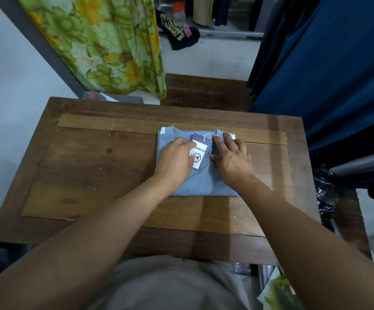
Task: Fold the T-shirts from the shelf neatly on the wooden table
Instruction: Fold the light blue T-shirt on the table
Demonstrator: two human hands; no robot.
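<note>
**Head view: folded blue-grey T-shirt pressed flat under both hands**

Head-camera footage shows a light blue-grey T-shirt with white sleeve trim [204,184], folded into a compact rectangle and laid on the brown wooden surface [92,175], slightly right of its middle and towards the far edge. The collar is turned away from the person. Two tags are tied at the collar by a thin string: a white printed paper hang tag [200,153] lies on the chest of the shirt, and a small purple-grey card tag [198,138] lies just beyond it.

The left hand [177,159] is laid palm down on the left half of the shirt, fingers relaxed and nothing gripped; its fingertips rest on the edge of the white tag. The right hand [233,157] is spread flat on the right half, fingers straight and pointed at the collar, the thumb lying beside the dark placket. Nothing is held by it.

A green and yellow floral curtain [105,45] hangs beyond the far left corner of the surface. Dark blue hanging fabric [327,74] crowds the right side and overlaps the far right corner. A darker wooden board [204,90] is seen just behind the surface. A black printed garment [181,34] lies on the pale floor farther back. Crumpled black plastic [327,193] sits beside the right edge.
</note>
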